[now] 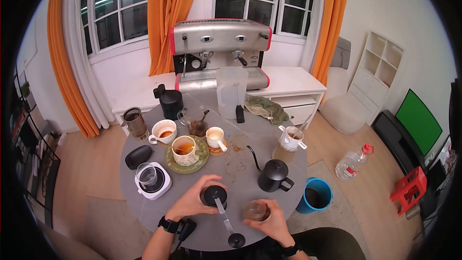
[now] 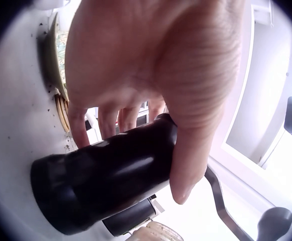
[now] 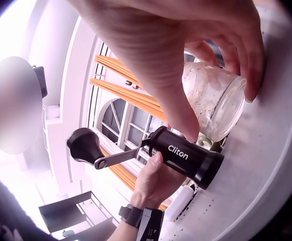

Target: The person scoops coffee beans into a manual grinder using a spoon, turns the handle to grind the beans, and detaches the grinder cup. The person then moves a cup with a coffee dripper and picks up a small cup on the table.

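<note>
Your left hand (image 1: 192, 202) grips the black cylindrical hand grinder (image 1: 213, 196) upright on the round grey table (image 1: 250, 163); just beside it, your right hand (image 1: 272, 221) clasps a small clear glass jar (image 1: 254, 210)

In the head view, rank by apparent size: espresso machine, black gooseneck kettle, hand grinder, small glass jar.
1. Espresso machine, clearly largest.
2. Black gooseneck kettle.
3. Hand grinder, counting its crank handle; the body alone looks near the jar.
4. Small glass jar, partly hidden by the right hand.
</note>
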Motion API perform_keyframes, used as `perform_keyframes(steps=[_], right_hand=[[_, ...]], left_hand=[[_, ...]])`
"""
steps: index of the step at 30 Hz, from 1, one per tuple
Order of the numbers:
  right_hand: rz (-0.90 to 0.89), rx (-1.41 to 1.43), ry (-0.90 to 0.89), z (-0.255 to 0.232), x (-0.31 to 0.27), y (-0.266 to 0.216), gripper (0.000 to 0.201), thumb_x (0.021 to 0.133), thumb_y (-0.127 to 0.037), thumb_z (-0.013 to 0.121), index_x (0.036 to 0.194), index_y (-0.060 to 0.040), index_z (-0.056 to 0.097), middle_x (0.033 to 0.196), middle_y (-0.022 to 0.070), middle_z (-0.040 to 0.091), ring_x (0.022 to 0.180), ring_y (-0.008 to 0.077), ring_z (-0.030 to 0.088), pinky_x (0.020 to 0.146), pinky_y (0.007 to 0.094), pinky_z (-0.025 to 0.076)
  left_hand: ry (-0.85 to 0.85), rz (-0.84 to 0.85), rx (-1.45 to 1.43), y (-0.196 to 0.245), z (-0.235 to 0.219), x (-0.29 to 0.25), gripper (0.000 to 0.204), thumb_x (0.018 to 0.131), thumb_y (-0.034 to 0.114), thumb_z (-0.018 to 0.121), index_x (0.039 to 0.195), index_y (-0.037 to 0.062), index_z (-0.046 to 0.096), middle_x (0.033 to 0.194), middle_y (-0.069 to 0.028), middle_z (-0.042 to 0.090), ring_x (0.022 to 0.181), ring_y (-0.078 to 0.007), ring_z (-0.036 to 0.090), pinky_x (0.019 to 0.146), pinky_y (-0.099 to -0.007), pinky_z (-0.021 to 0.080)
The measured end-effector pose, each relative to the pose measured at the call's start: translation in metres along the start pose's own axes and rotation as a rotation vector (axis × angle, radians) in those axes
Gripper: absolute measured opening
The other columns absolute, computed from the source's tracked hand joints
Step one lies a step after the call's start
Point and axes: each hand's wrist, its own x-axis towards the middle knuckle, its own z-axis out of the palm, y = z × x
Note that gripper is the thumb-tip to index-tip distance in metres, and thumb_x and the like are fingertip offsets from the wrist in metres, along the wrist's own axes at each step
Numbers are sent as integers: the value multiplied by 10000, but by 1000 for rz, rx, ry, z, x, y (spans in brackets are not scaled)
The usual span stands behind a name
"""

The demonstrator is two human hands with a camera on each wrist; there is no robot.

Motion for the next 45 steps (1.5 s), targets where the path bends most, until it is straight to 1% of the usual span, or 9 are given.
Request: perform_keyframes(steps=[7, 11, 14, 18, 23, 30, 36, 40, 45], right_hand=[[104, 184, -29, -40, -6, -21, 638, 578, -189, 899, 1108, -22, 585, 1025, 58, 550, 913, 141, 577, 707, 281, 506], [31, 307, 204, -107, 22, -65, 641, 588, -142, 881, 1134, -27, 566, 1003, 57, 562, 926, 143, 581, 745, 273, 498], [-210, -103, 389, -152, 82, -65, 582, 608, -128, 847, 1105, 0, 572, 1012, 84, 586, 913, 165, 596, 751, 306, 503], [-343, -553, 407, -173, 144, -85, 570, 578, -111, 827, 1079, 18, 585, 1064, 125, 579, 951, 249, 591, 798, 351, 497], [-826, -1319, 174, -173, 192, -69, 403, 676, -38, 654, 1076, -44, 605, 1034, 99, 538, 1051, 260, 495, 903, 357, 424], [-955, -1634, 3, -158, 202, -67, 380, 742, -115, 598, 1121, -92, 578, 1066, 65, 506, 1076, 225, 478, 904, 321, 402], [-936, -1594, 17, -160, 197, -68, 404, 699, -78, 633, 1100, -88, 586, 1060, 69, 518, 1067, 232, 487, 902, 334, 404], [-618, -625, 526, -142, 159, -84, 578, 569, -107, 801, 1106, -59, 595, 1032, 93, 597, 975, 235, 546, 822, 323, 429], [-240, 12, 97, -67, 50, -74, 635, 569, -222, 905, 1087, -36, 589, 971, 18, 584, 867, 114, 558, 751, 253, 473]], left_hand=[[21, 42, 32, 8, -26, -19, 1034, 576, -16, 858, 1407, 108, 254, 1338, -127, 470, 1254, -221, 444, 1057, -369, 338], [106, 252, -140, 19, -43, -21, 875, 680, 18, 812, 1386, 77, 298, 1304, -111, 500, 1230, -211, 468, 1020, -367, 382], [259, 210, -321, 20, -30, -1, 485, 817, -2, 684, 1244, 49, 460, 1141, -81, 589, 1089, -164, 558, 940, -303, 442], [226, 136, -326, -5, -22, 22, 278, 885, 44, 623, 1145, 38, 528, 1000, -60, 640, 973, -146, 611, 881, -286, 479], [212, 83, -410, -16, -25, 25, 227, 941, 139, 565, 1143, 41, 530, 1014, -81, 634, 971, -155, 612, 869, -292, 490], [244, 1, -447, -23, -24, 27, 236, 986, 211, 494, 1135, 34, 542, 1000, -93, 629, 937, -155, 613, 851, -290, 497], [229, -19, -456, -25, -22, 30, 226, 1004, 207, 452, 1117, 27, 531, 975, -100, 628, 926, -166, 625, 847, -296, 514], [255, -48, -542, -29, -20, 28, 253, 1012, 239, 437, 1099, 21, 532, 963, -94, 631, 916, -166, 628, 845, -289, 510], [253, -86, -543, -32, -20, 31, 279, 1018, 270, 417, 1075, 27, 539, 960, -89, 630, 914, -165, 626, 848, -291, 505]])
